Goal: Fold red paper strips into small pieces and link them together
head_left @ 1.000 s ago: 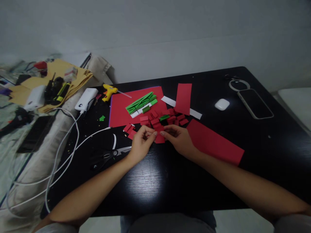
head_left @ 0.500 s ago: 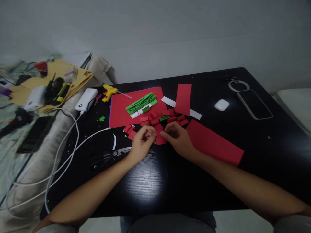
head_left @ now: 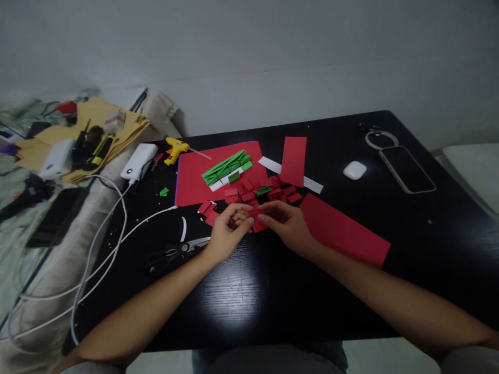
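Between my two hands is a small piece of red paper (head_left: 256, 212), pinched at its left by my left hand (head_left: 230, 228) and at its right by my right hand (head_left: 287, 223). Both thumbs press toward the fingertips, so each hand is closed on it. Just beyond lie several small folded red paper pieces (head_left: 248, 197) with a bit of green paper (head_left: 263, 191) among them. A large red sheet (head_left: 346, 231) reaches out from beside my right hand. Scissors (head_left: 185, 247) with black handles lie left of my left wrist.
Green folded strips (head_left: 226, 166) rest on a red sheet (head_left: 191, 179) at the back. A yellow glue gun (head_left: 176, 149), a white power bank (head_left: 139, 160) and its cable are on the left. An earbud case (head_left: 354, 170) and a phone (head_left: 407, 169) lie right.
The red paper between my hands has been folded narrower. My right fingers have straightened and come closer to my left fingertips.
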The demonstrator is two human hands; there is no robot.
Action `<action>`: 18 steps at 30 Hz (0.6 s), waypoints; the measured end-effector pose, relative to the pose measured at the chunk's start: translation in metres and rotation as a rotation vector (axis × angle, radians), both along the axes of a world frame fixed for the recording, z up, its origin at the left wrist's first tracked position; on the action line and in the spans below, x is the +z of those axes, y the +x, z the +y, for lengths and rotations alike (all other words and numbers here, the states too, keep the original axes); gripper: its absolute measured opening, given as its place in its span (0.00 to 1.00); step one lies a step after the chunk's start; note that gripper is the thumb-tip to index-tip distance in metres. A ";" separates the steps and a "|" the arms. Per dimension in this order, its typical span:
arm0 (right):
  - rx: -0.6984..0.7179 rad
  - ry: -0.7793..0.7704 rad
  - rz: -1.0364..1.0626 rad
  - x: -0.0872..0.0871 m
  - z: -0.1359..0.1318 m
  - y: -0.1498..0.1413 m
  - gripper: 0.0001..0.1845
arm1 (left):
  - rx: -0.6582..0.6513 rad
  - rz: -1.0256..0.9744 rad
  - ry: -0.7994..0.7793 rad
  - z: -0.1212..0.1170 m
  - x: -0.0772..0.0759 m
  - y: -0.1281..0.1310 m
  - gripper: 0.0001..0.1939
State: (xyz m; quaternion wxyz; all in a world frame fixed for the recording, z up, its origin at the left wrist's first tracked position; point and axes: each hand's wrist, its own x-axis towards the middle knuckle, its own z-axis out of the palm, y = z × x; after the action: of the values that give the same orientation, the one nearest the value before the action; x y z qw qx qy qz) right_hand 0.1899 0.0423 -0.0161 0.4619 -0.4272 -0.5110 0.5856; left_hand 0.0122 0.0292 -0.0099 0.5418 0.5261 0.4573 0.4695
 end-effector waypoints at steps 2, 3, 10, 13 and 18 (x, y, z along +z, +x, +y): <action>-0.011 0.009 -0.019 0.000 0.000 0.000 0.12 | 0.005 0.005 0.000 0.000 -0.001 0.001 0.15; -0.020 0.020 -0.028 0.001 0.000 0.000 0.12 | 0.009 0.014 0.003 0.000 -0.001 0.001 0.14; -0.061 0.168 -0.122 0.000 0.001 0.001 0.07 | 0.094 0.221 0.195 0.000 0.000 -0.001 0.07; -0.036 0.176 -0.129 0.001 0.000 0.001 0.07 | 0.100 0.241 0.238 0.000 0.000 -0.001 0.07; -0.104 0.147 -0.152 0.001 -0.002 -0.001 0.10 | 0.114 0.246 0.263 -0.003 -0.002 -0.001 0.06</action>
State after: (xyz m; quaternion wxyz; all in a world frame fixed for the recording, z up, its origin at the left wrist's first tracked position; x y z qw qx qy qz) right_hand 0.1893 0.0407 -0.0149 0.4818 -0.4613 -0.5632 0.4877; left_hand 0.0111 0.0257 -0.0118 0.3811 0.6191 0.4838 0.4873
